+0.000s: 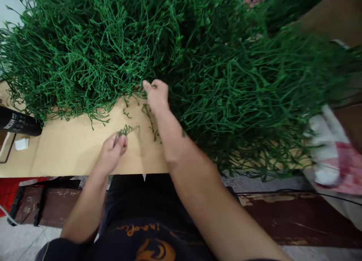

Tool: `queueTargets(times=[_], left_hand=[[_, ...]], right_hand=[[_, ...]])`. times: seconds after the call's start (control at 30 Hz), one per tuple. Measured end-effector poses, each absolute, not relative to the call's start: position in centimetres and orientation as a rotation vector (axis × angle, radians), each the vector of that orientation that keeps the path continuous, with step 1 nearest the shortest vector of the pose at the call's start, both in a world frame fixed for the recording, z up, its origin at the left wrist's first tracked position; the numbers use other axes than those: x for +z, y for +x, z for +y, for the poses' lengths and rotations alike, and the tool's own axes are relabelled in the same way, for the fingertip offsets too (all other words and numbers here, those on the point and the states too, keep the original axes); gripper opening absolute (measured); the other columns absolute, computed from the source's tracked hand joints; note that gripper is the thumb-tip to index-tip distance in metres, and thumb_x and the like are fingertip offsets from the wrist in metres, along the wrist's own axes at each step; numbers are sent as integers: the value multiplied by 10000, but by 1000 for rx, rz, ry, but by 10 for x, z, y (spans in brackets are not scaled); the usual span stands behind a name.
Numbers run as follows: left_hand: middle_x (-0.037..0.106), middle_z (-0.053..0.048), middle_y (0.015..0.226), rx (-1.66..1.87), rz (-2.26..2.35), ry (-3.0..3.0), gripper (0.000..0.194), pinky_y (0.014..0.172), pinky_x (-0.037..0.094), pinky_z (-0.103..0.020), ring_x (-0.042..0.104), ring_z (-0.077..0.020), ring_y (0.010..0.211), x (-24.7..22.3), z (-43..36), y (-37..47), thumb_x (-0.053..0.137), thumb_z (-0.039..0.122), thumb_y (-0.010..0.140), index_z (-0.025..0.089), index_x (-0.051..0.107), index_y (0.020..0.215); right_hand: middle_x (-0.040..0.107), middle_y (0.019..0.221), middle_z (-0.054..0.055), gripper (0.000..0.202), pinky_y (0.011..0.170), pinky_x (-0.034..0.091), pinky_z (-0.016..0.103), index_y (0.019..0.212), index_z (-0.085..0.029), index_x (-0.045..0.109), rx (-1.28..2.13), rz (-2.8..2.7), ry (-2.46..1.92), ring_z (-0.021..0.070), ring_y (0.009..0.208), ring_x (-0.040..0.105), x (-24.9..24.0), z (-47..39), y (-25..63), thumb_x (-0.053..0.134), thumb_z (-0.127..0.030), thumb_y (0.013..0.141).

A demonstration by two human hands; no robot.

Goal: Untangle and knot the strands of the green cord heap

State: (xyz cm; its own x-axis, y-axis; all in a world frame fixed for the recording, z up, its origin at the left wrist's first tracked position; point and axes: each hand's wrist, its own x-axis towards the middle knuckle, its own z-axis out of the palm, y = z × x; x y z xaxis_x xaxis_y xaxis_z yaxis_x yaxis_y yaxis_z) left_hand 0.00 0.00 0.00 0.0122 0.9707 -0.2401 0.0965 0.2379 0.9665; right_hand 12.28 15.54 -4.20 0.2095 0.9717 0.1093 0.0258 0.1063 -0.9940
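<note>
A big heap of green artificial plant sprigs (198,65) covers most of a brown cardboard sheet (70,151). My left hand (113,151) is closed on one small green sprig (127,130) and holds it just above the cardboard. At the heap's near edge, my right hand (156,95) reaches forward with its fingers curled into the strands; whether it grips any is hidden. A few loose sprigs (151,121) lie on the cardboard between my hands.
A black cylinder with white lettering (18,122) lies at the left edge, a small white scrap (22,143) beside it. A white and pink cloth (335,155) sits at the right. A dark wooden bench edge (296,215) runs below the cardboard.
</note>
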Motion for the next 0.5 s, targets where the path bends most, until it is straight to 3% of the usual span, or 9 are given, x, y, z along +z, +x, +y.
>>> queueTargets(times=[0.27,0.5], left_hand=[[279,77,470,994,1384,1154,383,390,184,-190,227,-43,405,16,-14,-35,550,528,756,188,422,635],[582,-1,691,-1,1221,1713,255,628,414,-221,519,-111,660,31,-48,-62,478,391,845,183,611,779]], right_hand=[[185,520,-64,547,450,172,236,545,-213,235,1139,-1276,-1024,51,500,188,-41,145,113,492,-661,725],[172,505,-84,553,376,102,211,576,-215,221,1610,-1068,-748,32,420,126,-9,126,120,464,-682,746]])
